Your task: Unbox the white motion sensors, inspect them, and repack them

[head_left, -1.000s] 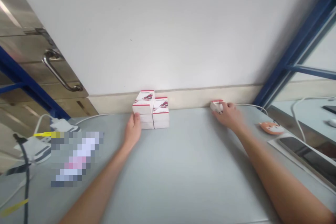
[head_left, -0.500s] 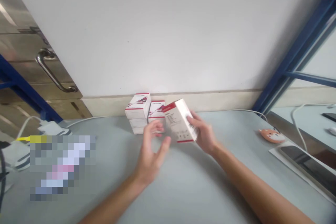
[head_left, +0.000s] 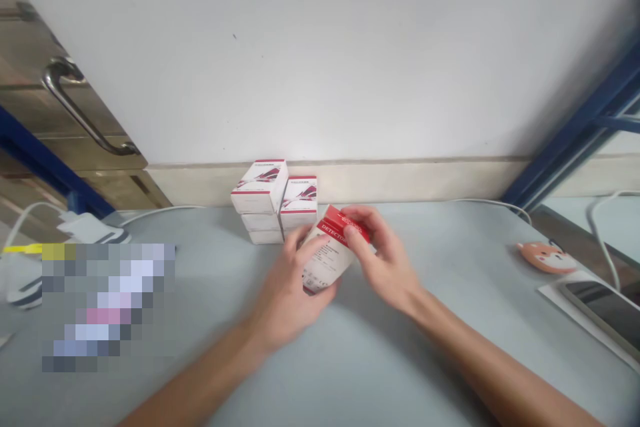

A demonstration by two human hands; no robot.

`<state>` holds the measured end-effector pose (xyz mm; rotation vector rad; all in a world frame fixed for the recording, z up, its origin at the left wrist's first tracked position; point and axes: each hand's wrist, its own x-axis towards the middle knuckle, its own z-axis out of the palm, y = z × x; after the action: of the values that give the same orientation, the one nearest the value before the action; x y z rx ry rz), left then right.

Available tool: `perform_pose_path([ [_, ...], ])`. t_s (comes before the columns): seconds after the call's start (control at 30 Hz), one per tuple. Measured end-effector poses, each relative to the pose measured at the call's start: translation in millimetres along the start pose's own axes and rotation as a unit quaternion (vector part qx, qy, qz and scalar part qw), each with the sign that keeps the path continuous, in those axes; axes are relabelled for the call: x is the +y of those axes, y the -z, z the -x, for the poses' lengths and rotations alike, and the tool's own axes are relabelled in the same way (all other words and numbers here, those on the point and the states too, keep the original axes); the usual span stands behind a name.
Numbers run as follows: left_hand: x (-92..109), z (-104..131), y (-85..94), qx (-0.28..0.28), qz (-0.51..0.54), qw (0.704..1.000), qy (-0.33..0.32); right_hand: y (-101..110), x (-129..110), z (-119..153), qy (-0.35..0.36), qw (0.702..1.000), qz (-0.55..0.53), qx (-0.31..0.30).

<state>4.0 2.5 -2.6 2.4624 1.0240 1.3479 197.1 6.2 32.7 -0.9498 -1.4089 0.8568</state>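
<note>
Both my hands hold a small white and red cardboard box (head_left: 327, 261) above the table, tilted, with the word "DETECTOR" readable on its red band. My left hand (head_left: 287, 280) wraps round its lower left side, thumb across the printed face. At the red upper end, my right hand (head_left: 383, 253) grips with its thumb on the front and its fingers behind. Just beyond stand similar boxes: a stack with a white and red box (head_left: 260, 180) on top, and beside it another box (head_left: 299, 197), its lower part hidden by my left hand and the held box.
A white wall (head_left: 320, 67) rises behind the grey table (head_left: 210, 320). Right: an orange animal-faced pouch (head_left: 545, 257) and a dark phone (head_left: 600, 310) on a white item. Left: white chargers (head_left: 93, 230), cables and a pixelated patch. Blue frame posts (head_left: 575, 127) flank the table.
My left hand has closed on the box, which only my right hand held before. The box has turned and come lower, and my right hand has shifted to its red end. The view has shifted slightly.
</note>
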Motion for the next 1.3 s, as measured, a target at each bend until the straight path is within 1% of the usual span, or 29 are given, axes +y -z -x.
perform_pose_path([
  [0.03,-1,1,-0.7,-0.008,-0.002,1.0,-0.009,3,0,-3,-0.011,1.0,-0.006,0.013],
  [0.13,-2,4,-0.3,-0.031,-0.002,0.999,-0.034,13,-1,-10,-0.058,0.995,-0.002,0.079],
  [0.2,0,3,3.6,-0.032,-0.001,0.998,-0.051,15,-1,-12,-0.091,0.991,0.008,0.097],
  [0.23,1,2,6.5,-0.028,-0.002,0.998,-0.063,14,-1,-12,-0.107,0.991,0.005,0.086],
  [0.27,3,0,9.7,-0.024,-0.006,0.996,-0.08,12,0,-12,-0.123,0.991,-0.004,0.06],
  [0.33,7,-5,16.1,-0.017,-0.025,0.994,-0.109,6,3,-9,-0.154,0.987,-0.03,-0.014],
  [0.37,9,-7,18.6,-0.015,-0.036,0.992,-0.12,3,6,-8,-0.161,0.985,-0.036,-0.047],
  [0.4,10,-9,20.3,-0.013,-0.046,0.991,-0.123,1,7,-6,-0.154,0.986,-0.033,-0.063],
  [0.43,10,-10,21.2,-0.008,-0.052,0.992,-0.118,0,9,-5,-0.126,0.99,-0.017,-0.057],
  [0.47,10,-11,21.2,-0.002,-0.052,0.993,-0.103,1,9,-4,-0.078,0.996,0.008,-0.037],
  [0.53,8,-11,19.4,0.016,-0.041,0.997,-0.055,4,5,-3,0.051,0.996,0.074,0.004],
  [0.57,8,-10,18.1,0.025,-0.036,0.999,-0.03,7,1,-3,0.113,0.988,0.11,0.003],
  [0.63,6,-9,16.1,0.038,-0.032,0.999,-0.001,13,-9,-2,0.202,0.961,0.186,-0.041],
  [0.7,5,-9,15.7,0.055,-0.038,0.998,-0.014,17,-18,0,0.253,0.929,0.255,-0.089],
  [0.77,7,-10,17.2,0.068,-0.056,0.994,-0.057,19,-24,1,0.285,0.908,0.291,-0.1],
  [0.8,8,-11,18.3,0.071,-0.068,0.992,-0.079,19,-25,1,0.296,0.906,0.288,-0.091],
  [0.87,12,-12,20.6,0.07,-0.09,0.989,-0.098,20,-26,2,0.307,0.916,0.25,-0.057],
  [0.93,15,-12,22.2,0.078,-0.097,0.989,-0.085,19,-26,1,0.306,0.926,0.218,-0.032],
  [0.97,15,-12,22.5,0.084,-0.096,0.989,-0.075,19,-25,1,0.301,0.929,0.214,-0.035],
  [1.03,14,-11,22.5,0.093,-0.101,0.989,-0.061,18,-25,0,0.273,0.934,0.218,-0.067],
  [1.2,5,-9,20.5,0.104,-0.154,0.982,-0.04,21,-26,-4,0.161,0.96,0.174,-0.149],
  [1.27,3,-10,21.0,0.11,-0.171,0.978,-0.049,26,-26,-6,0.133,0.958,0.185,-0.172],
  [1.3,2,-11,21.6,0.104,-0.181,0.976,-0.068,29,-25,-7,0.128,0.953,0.208,-0.179],
])
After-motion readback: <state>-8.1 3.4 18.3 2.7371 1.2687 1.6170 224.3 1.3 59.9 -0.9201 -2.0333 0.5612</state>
